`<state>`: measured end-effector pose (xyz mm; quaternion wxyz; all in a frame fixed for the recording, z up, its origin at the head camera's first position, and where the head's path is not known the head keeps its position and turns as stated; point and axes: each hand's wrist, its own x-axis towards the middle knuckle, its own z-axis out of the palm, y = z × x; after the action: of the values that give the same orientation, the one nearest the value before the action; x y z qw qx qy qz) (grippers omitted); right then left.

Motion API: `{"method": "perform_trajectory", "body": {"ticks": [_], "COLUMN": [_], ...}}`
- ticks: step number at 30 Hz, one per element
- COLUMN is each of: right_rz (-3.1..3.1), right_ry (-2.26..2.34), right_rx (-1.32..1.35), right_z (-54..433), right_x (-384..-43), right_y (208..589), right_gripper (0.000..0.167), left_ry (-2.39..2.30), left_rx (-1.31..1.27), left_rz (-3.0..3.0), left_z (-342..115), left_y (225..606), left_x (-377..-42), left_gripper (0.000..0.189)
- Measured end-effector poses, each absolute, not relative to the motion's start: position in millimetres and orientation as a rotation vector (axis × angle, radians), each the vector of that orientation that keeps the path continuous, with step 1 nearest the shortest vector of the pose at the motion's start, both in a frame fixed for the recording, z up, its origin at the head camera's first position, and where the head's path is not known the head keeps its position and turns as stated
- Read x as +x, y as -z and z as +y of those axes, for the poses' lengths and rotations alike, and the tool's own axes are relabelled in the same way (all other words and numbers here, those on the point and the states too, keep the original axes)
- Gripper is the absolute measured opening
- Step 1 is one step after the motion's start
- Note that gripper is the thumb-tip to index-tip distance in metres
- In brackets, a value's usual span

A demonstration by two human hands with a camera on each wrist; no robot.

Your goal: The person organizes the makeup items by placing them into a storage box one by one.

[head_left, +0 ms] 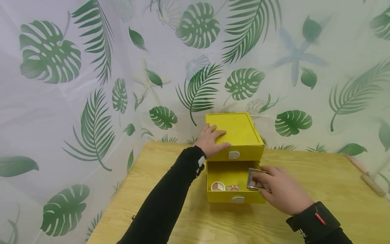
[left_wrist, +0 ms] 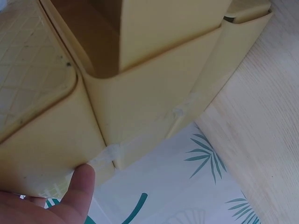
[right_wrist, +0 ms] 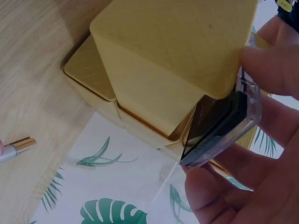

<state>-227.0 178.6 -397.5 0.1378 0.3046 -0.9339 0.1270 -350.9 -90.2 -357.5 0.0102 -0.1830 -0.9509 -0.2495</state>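
A yellow two-drawer box (head_left: 234,127) stands on the table, its lower drawer (head_left: 220,196) pulled out and the upper one closed. On top of the box rests my left hand (head_left: 210,140), fingers spread over the left side. My right hand (head_left: 283,188) pinches a flat eyeshadow palette (head_left: 252,176) with a clear lid, tilted over the right end of the open drawer. The right wrist view shows the palette's dark edge (right_wrist: 224,123) between thumb and fingers. Inside the drawer lie a round three-colour compact (head_left: 218,186) and a small clear-wrapped item (head_left: 233,187).
The wooden table (head_left: 313,176) extends to both sides of the box. A leaf-patterned curtain (head_left: 170,81) hangs right behind it. Slim sticks (head_left: 373,184) lie at the table's right edge, and a small dark object (head_left: 133,217) is near the left edge.
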Motion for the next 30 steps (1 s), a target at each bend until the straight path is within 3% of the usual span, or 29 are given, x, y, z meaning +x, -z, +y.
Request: {"method": "perform_trajectory", "body": {"ticks": [21,30], "right_rz": [-2.837,-2.963], "right_ry": [-0.407,-0.328], "right_rx": [1.088,1.119], "right_z": [168,157], "right_x": [-264,-282], "right_y": [405,409], "right_gripper": [0.017,0.023], "left_ry": [0.805,0.778], "left_rx": [-0.553,-0.557], "left_rz": [-2.960,-2.962], "left_z": [-85,-86], "left_y": [362,360], "left_x": [-348,-348], "left_gripper": [0.064,0.064]}}
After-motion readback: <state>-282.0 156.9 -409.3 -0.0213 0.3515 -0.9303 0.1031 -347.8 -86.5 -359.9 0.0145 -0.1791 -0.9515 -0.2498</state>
